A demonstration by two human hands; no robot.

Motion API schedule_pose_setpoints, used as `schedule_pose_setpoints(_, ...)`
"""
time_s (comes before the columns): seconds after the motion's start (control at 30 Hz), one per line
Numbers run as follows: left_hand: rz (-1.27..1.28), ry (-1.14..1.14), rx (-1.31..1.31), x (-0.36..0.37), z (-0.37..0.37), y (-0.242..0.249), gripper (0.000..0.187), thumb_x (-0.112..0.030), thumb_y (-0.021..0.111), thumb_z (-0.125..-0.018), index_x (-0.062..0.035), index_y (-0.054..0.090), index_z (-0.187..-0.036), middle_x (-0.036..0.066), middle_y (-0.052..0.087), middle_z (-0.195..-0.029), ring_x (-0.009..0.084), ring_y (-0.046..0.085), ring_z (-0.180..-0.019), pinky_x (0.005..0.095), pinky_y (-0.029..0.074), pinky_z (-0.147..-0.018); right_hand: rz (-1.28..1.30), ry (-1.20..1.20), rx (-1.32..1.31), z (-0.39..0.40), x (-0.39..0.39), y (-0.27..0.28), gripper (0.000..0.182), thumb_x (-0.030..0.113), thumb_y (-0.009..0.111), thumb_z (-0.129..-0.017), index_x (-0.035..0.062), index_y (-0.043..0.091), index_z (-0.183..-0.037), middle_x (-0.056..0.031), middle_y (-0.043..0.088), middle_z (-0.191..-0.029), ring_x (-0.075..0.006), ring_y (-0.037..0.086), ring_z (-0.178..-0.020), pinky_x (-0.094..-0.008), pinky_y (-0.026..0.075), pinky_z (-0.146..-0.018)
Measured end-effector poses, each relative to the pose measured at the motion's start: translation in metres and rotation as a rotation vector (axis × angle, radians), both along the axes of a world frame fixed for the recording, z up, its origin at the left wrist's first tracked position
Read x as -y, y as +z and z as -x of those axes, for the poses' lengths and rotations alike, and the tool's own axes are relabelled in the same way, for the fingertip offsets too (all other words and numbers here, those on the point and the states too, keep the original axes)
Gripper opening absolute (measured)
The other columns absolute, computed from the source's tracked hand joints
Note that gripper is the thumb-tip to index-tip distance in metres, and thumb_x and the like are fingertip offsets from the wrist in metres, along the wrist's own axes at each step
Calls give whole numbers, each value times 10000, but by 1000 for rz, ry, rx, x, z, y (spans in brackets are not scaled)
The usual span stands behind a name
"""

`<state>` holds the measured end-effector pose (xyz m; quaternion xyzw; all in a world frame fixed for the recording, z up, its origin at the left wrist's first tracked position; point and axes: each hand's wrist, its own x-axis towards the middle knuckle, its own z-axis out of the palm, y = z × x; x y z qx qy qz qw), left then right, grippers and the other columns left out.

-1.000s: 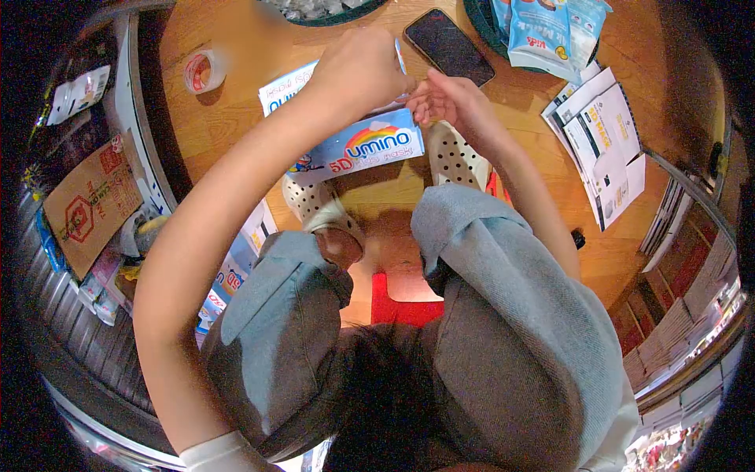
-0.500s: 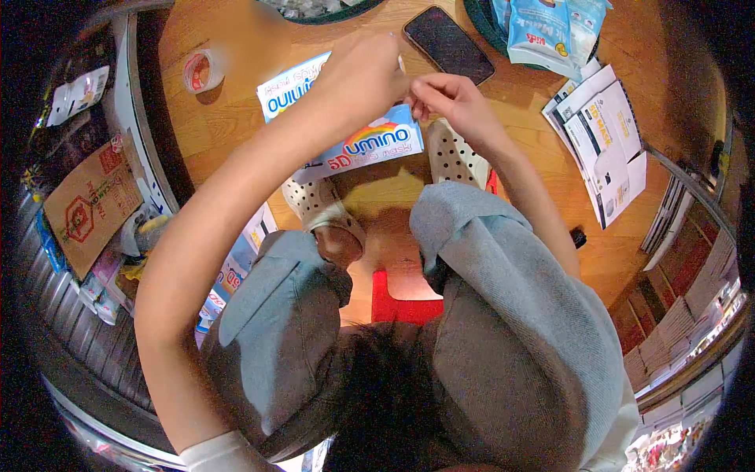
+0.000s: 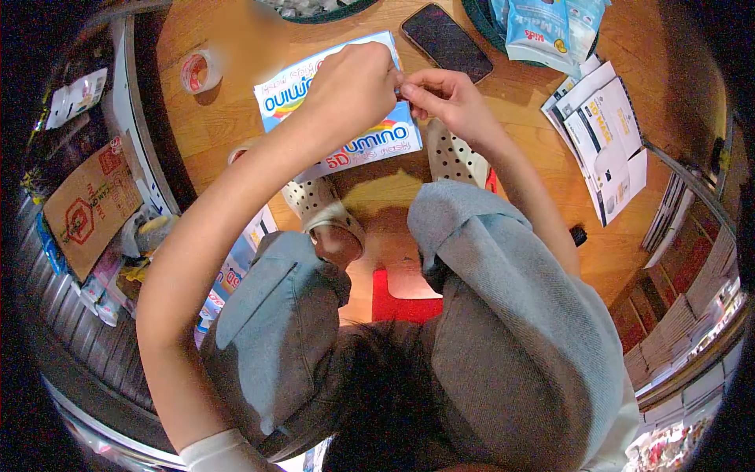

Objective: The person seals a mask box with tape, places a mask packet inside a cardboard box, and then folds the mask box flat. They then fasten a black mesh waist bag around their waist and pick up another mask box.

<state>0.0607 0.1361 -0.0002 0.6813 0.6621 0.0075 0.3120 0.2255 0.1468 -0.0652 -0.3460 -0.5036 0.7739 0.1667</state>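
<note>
A blue and white box with "umino" lettering (image 3: 376, 147) lies on the wooden floor by the feet. Above its right part, my left hand (image 3: 358, 85) is closed, its fingertips pinched on something small that I cannot make out. Touching it from the right, my right hand (image 3: 450, 98) has thumb and index finger pressed together at the same spot; what they hold is too small to name. A dark phone (image 3: 447, 42) lies on the floor just beyond my right hand.
A tape roll (image 3: 200, 71) stands at the upper left. Blue packets (image 3: 538, 31) fill a dark basket at the upper right. White printed papers (image 3: 604, 130) lie at the right. A cardboard piece (image 3: 93, 206) is at the left, and spotted clogs (image 3: 456, 157) are below the box.
Both hands have shifted slightly, and their fingertips are now closer together. My right index finger and thumb have closed in toward my left hand.
</note>
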Motion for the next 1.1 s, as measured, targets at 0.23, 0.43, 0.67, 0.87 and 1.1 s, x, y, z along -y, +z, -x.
schedule_pose_setpoints(0.23,36,-29,-27,1,0,4,216,-183,527,-777,11,616,-804,211,598,-737,353,588,-714,418,453,-657,15,-37,-4,1,2,0,192,207,551,-848,23,603,-858,12,572,-702,-49,507,-626,-199,422,-597)
schedule_pose_setpoints(0.43,5,1,7,5,7,3,231,-195,508,-788,19,596,-784,217,589,-729,366,578,-713,427,445,-650,15,-38,1,1,4,2,185,201,544,-854,23,597,-847,8,573,-718,-50,505,-638,-201,417,-611)
schedule_pose_setpoints(0.67,-83,48,73,8,5,-4,394,-324,452,-840,36,573,-731,233,569,-685,378,569,-682,433,440,-642,17,-24,8,2,3,4,167,179,534,-857,21,588,-849,17,556,-706,-50,498,-636,-202,418,-614)
schedule_pose_setpoints(0.87,9,-34,-32,3,0,12,459,-402,476,-829,29,578,-711,223,565,-646,362,564,-616,426,438,-577,-67,16,-18,0,3,-1,164,177,515,-869,25,575,-854,21,545,-713,-43,491,-644,-197,418,-618)
schedule_pose_setpoints(1.1,-99,-11,156,8,10,-4,308,-304,512,-825,-8,580,-782,201,559,-631,350,559,-606,408,433,-571,-65,-26,-6,4,5,-2,179,202,518,-869,32,572,-860,24,539,-709,-42,486,-639,-193,410,-607)
